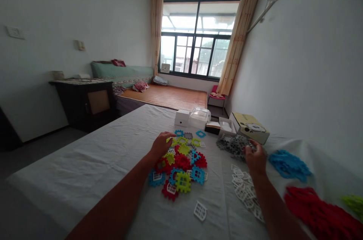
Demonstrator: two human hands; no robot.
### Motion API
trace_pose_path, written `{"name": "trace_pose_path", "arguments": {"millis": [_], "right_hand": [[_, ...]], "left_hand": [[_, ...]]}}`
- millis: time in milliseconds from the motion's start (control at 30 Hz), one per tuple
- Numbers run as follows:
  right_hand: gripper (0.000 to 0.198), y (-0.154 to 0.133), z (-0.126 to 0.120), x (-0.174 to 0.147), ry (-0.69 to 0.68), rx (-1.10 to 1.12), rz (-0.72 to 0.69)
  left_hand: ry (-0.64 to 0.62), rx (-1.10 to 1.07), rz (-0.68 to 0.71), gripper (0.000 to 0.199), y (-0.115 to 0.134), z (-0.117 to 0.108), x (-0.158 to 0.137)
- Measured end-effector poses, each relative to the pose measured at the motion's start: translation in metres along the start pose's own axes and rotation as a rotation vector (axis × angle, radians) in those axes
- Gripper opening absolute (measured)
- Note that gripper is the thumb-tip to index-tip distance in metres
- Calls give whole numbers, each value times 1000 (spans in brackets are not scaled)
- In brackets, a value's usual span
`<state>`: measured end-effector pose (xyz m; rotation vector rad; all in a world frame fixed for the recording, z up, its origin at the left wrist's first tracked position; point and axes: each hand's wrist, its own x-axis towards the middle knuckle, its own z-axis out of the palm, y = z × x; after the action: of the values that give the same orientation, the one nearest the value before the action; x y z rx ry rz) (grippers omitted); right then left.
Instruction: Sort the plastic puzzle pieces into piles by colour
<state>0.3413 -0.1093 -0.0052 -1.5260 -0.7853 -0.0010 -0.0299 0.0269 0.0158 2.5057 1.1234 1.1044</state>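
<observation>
My left hand reaches over the upper left of a mixed pile of toothed plastic building pieces, its fingers stretched out beside a yellow-green piece. In that pile lie a red piece, a blue square frame, a yellow-green frame and several white lattice inserts. At the right edge of a heap of grey toothed pieces, my right hand has thumb and fingers closed on a grey building piece. Below the heap, white lattice pieces lie partly behind my right forearm.
Blue pieces, red pieces and yellow-green pieces form separate heaps at the right. A single white lattice piece lies near the front. Along the far edge stand a clear plastic container, a white box and a yellow box.
</observation>
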Motion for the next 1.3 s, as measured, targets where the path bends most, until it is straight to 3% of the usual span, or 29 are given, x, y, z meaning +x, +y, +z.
{"name": "trace_pose_path", "arguments": {"millis": [133,267,433,533,600,800,967,1133,1300], "right_hand": [[40,-33,23,-37,-323,-110,-138],[32,-50,41,-69,-522,-132,-287],[28,-51,52,-89,-674,-186,-441],[27,-52,52,-92,-706,-209,-494],[27,-52,50,-92,-719,-226,-509],[29,-48,46,-87,-715,-244,-508],[29,-52,47,-89,-727,-240,-535],[30,-54,47,-90,-744,-236,-544],[28,-53,47,-89,-716,-175,-474]], "left_hand": [[-104,68,-32,30,-8,-5,-1],[-130,63,-42,27,-8,-5,-3],[-191,7,247,28,16,9,-9],[-277,55,353,31,35,15,-11],[-320,111,348,29,42,16,-11],[-268,313,214,26,41,17,-5],[-313,374,291,14,46,24,0],[-409,450,269,11,52,32,16],[-408,494,371,8,54,34,23]]}}
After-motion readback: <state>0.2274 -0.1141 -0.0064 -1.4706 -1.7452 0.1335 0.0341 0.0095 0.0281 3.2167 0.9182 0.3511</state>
